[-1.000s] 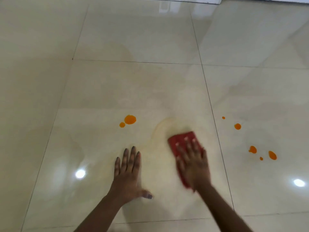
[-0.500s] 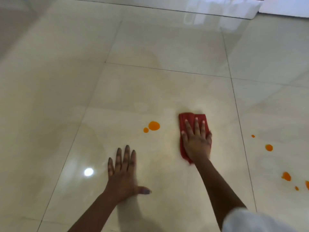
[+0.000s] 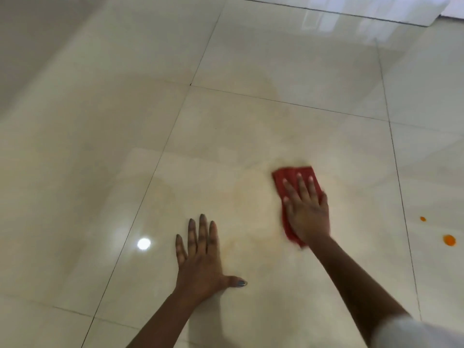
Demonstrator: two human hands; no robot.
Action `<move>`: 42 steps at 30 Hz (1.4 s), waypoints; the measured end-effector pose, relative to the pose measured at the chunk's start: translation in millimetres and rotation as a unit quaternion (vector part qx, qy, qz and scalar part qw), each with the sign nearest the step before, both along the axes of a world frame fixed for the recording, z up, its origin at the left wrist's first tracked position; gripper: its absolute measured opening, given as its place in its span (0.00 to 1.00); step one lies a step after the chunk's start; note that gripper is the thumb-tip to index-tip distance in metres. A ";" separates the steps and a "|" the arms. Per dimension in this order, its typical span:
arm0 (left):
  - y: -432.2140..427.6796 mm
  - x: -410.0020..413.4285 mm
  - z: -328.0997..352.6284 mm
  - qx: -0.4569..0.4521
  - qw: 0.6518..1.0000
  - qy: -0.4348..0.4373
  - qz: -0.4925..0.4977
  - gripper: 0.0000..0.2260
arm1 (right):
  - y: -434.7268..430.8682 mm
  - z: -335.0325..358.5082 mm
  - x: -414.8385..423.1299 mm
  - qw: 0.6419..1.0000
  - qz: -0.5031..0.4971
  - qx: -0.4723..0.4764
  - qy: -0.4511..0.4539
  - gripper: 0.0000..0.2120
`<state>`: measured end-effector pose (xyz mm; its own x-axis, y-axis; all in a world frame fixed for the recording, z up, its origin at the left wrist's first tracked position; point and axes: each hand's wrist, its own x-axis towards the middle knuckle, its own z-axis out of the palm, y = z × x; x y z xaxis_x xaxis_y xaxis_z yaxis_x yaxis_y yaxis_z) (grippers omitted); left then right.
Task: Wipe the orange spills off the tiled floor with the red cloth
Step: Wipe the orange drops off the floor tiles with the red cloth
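My right hand (image 3: 307, 212) lies flat with straight fingers on the red cloth (image 3: 288, 175), pressing it onto the glossy cream tiled floor (image 3: 226, 126). The cloth is folded and shows past the fingertips and along the hand's left side. A faint orange smear (image 3: 251, 197) marks the tile to the left of the cloth. My left hand (image 3: 200, 257) rests flat on the floor, fingers straight and thumb out, holding nothing. Two orange spots sit on the neighbouring tile at the far right: a small orange spot (image 3: 423, 218) and a larger orange spot (image 3: 449, 240).
A dark grout line (image 3: 399, 172) runs between the cloth's tile and the tile with the spots. A bright lamp reflection (image 3: 143, 244) shines left of my left hand. A white sleeve (image 3: 414, 332) shows at the bottom right. A white edge (image 3: 452, 11) stands top right.
The two orange drops that lay left of the cloth are gone, and a faint smear lies there. The view has shifted, so fewer right-hand spots show. My left hand stays planted.
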<state>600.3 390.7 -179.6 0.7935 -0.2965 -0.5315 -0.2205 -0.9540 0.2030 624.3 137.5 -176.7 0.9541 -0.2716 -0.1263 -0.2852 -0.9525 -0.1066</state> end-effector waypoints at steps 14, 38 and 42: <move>38.7 0.8 5.5 -0.017 1.000 0.012 0.003 0.63 | 43.3 -0.4 5.0 0.999 0.037 -0.006 -0.001 0.23; 48.6 -72.9 20.4 -0.058 0.998 -0.005 -0.025 0.64 | 69.2 -8.4 -176.8 0.969 0.247 0.020 0.021 0.24; -3.4 -50.4 14.4 -0.064 0.991 -0.055 -0.101 0.62 | -15.0 -4.0 -109.1 0.997 0.077 -0.006 -0.027 0.23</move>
